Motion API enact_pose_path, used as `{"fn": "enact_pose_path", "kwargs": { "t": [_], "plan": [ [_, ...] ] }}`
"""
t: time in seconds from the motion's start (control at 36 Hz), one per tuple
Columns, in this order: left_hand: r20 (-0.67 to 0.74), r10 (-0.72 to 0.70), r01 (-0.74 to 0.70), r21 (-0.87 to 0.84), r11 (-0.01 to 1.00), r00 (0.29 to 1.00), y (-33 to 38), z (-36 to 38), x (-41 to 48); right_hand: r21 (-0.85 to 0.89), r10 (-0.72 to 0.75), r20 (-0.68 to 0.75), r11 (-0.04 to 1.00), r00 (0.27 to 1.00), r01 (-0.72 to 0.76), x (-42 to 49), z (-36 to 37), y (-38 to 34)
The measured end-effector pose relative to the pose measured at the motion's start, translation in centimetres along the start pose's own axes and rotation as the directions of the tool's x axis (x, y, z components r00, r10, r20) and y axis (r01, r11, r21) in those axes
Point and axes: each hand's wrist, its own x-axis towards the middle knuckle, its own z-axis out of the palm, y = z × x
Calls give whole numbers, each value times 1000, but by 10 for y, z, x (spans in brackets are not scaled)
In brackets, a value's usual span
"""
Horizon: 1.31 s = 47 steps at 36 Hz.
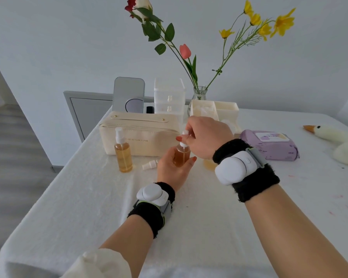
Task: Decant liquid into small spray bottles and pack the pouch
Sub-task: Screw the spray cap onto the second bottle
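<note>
Just in front of the right end of the soft cream fabric pouch (139, 135), the small spray bottle (181, 155) is held upright, a smooth clear cylinder of amber liquid. It is probably light, slick and easily tipped. The left grip (169, 171) curls round its body, the surest hold, while the right grip (207, 137) pinches the white pump top (184, 134). A taller filled bottle (123, 151) stands before the pouch's left half.

left hand (172, 169): fingers (191, 159) curled, gripping; right hand (207, 137): fingers (182, 139) pinching, just above left
</note>
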Motion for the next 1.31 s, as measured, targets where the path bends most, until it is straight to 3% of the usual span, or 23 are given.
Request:
{"fn": "enact_pose_path", "kwargs": {
  "t": [0.11, 0.28, 0.47, 0.67, 0.92, 1.11, 1.31],
  "plan": [
    [-9, 18, -18, 14, 1000, 1000, 0, 1, 0, 106, -36, 15, 994, 999, 35, -3, 0, -2],
    [1, 20, -20, -2, 1000, 1000, 0, 0, 0, 39, -3, -7, 999, 1000, 3, -1, 3, -3],
    [7, 40, -40, 2, 999, 999, 1, 0, -1, 88, -12, -7, 996, 1000, 13, -3, 2, -1],
    [3, 51, -51, 13, 999, 999, 2, -1, -1, -12, 33, 9, 999, 999, -33, 0, 4, -3],
    [10, 16, -16, -2, 1000, 1000, 0, 0, 0, 25, -1, 11, 1000, 1000, 1, -3, 5, -3],
    [-7, 67, -67, 12, 998, 998, 3, 0, -1, 64, 37, 30, 997, 999, -39, -2, 5, -2],
    [-6, 35, -35, -4, 999, 999, 3, 1, -1, 146, -47, 83, 989, 995, 34, -5, 2, -4]
  ]
}}
